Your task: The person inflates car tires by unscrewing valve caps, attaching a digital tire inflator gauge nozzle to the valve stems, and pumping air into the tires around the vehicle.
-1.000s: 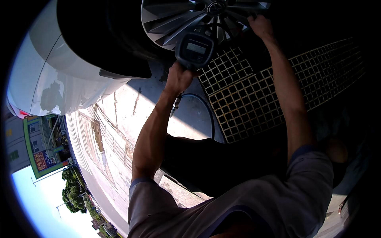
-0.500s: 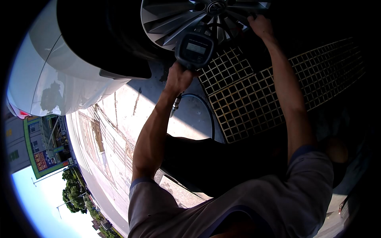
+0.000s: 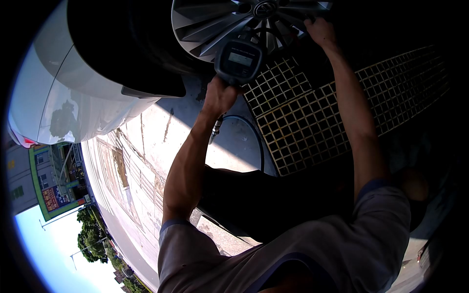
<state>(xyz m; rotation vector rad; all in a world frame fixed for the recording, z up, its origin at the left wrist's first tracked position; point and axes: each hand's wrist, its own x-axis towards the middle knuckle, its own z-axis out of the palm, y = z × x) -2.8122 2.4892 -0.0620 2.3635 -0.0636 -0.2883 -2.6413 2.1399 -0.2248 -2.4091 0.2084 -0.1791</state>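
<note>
My left hand (image 3: 221,96) is wrapped round the handle of a digital tyre inflator gauge (image 3: 238,70), whose small grey display faces me. A dark hose (image 3: 266,31) loops from the gauge's top across the wheel. Below the hand, a metal fitting (image 3: 216,126) joins a blue-black air hose (image 3: 251,124) that curves over the floor. My right hand (image 3: 321,32) is closed at the lower right edge of the silver multi-spoke wheel (image 3: 210,27). Its fingertips pinch something small and dark that I cannot make out. Deep shadow hides the tyre around them.
The light-coloured car body (image 3: 78,93) curves round the dark wheel arch on the left. A metal floor grating (image 3: 303,127) lies under my forearms. Sunlit concrete (image 3: 132,166) stretches to the left, with a building (image 3: 49,180) and trees (image 3: 90,234) farther off.
Both hands keep their places and grips. The wheel and car have shifted very slightly left in view.
</note>
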